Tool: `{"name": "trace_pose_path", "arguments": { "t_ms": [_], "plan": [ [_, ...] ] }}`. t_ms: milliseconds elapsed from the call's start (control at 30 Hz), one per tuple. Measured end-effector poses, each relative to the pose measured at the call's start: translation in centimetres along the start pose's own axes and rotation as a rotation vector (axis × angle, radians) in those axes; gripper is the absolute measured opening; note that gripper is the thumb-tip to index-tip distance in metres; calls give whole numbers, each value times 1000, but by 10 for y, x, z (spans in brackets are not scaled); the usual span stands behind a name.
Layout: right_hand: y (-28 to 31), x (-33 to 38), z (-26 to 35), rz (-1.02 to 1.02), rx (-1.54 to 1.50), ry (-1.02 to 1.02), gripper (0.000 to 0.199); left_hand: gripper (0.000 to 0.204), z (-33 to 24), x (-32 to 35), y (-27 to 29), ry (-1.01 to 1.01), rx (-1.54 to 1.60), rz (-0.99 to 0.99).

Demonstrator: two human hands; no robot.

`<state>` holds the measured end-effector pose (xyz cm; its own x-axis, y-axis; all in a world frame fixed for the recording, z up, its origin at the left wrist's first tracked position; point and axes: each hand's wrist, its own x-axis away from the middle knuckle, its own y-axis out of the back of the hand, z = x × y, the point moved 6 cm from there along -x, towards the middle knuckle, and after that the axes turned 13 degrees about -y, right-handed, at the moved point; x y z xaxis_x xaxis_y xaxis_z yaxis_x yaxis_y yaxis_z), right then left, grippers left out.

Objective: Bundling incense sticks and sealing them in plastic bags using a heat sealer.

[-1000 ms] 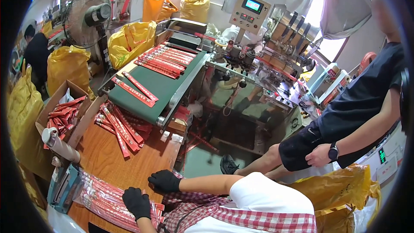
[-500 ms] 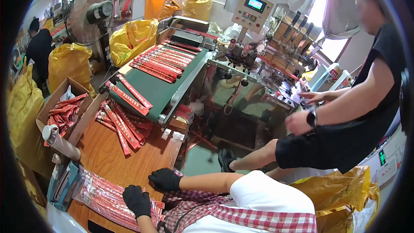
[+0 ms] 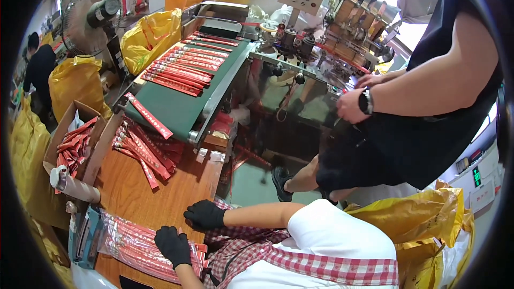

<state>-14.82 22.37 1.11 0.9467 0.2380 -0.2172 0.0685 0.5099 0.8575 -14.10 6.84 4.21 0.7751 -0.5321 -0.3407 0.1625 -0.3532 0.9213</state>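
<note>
Near the table's front, a clear plastic bag (image 3: 128, 241) packed with long red paper sleeves lies flat. My left hand (image 3: 172, 245), in a black glove, rests on top of this bag close to its right end, its fingers loosely laid over the plastic. My right hand (image 3: 205, 215), gloved in black too, sits curled at the edge of the wooden table (image 3: 134, 198), and nothing shows in it. Farther off, a loose pile of red sleeves (image 3: 142, 152) lies on the table below the end of a green conveyor belt (image 3: 176, 109).
One red sleeve (image 3: 149, 116) lies at the belt's near end; several more are lined up farther up. A cardboard box (image 3: 67, 120) of red packets stands left, beside a white roll (image 3: 75, 186). A co-worker (image 3: 428, 107) stands at the machine (image 3: 300, 48) on the right.
The view has shifted slightly. One of the two sleeves at the belt's near end has left it. The co-worker has moved closer, arms still at the machine. My hands stay almost still.
</note>
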Motion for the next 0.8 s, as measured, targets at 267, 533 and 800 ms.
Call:
{"name": "trace_pose_path", "arguments": {
  "t_ms": [267,533,800],
  "plan": [
    [-5,-1,-2,22,-14,10,26,19,0,-1,-2,35,-25,39],
    [0,-3,2,53,-14,14,25,20,2,-1,0,38,-37,38],
    [6,-2,3,75,-13,24,26,22,1,-2,-1,9,-81,56]
  ]
}}
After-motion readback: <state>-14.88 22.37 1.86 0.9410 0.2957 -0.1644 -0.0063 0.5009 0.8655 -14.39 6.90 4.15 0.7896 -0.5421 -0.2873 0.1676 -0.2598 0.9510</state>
